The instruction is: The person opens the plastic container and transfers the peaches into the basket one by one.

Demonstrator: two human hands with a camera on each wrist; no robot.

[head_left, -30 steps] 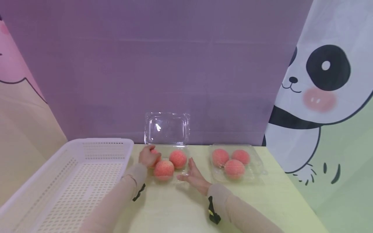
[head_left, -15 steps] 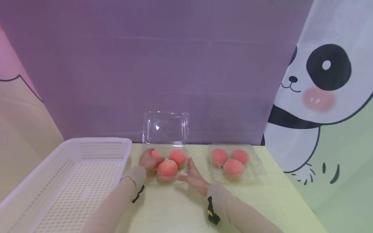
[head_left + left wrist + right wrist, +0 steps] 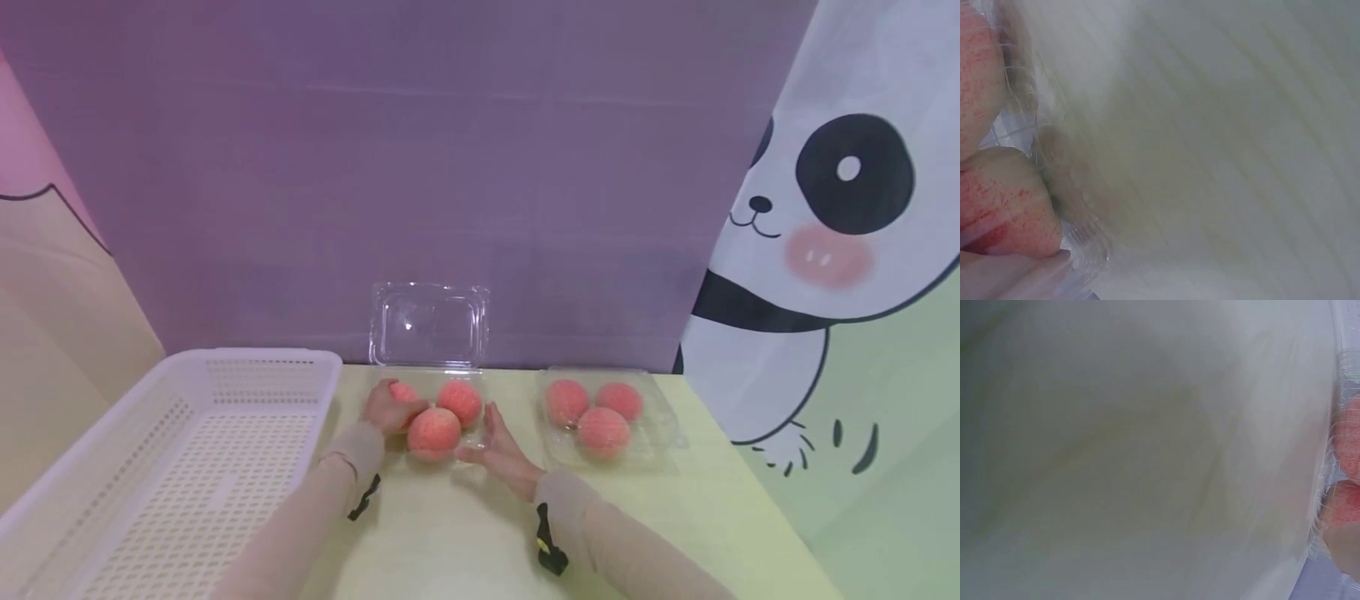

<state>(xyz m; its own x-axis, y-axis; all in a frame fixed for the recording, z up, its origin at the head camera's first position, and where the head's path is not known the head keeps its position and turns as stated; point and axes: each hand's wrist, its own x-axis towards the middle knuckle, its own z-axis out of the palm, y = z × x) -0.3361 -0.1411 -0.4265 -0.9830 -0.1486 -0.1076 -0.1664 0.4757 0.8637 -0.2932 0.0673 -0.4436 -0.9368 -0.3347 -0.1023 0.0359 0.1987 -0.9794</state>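
Note:
An open clear plastic clamshell box (image 3: 480,433) stands mid-table with its lid (image 3: 429,325) raised at the back. Three pink peaches sit in its base: a front one (image 3: 433,433), a back right one (image 3: 459,402) and a left one (image 3: 403,392), partly hidden by fingers. My left hand (image 3: 385,410) grips the left peach, its thumb reaching toward the front one. In the left wrist view, a digit lies against a speckled peach (image 3: 1007,206). My right hand (image 3: 506,457) rests at the box's right side, fingers extended and thumb at the front corner.
To the right, a second clear clamshell (image 3: 660,412) contains three peaches, its lid shut over them. A large white perforated plastic basket (image 3: 330,392) occupies the left of the pale table (image 3: 450,542). Behind the table hangs a purple cloth (image 3: 427,183).
The front peach has shifted a little to the right within the box. My left hand has moved slightly right with the left peach. My right hand has stayed in place.

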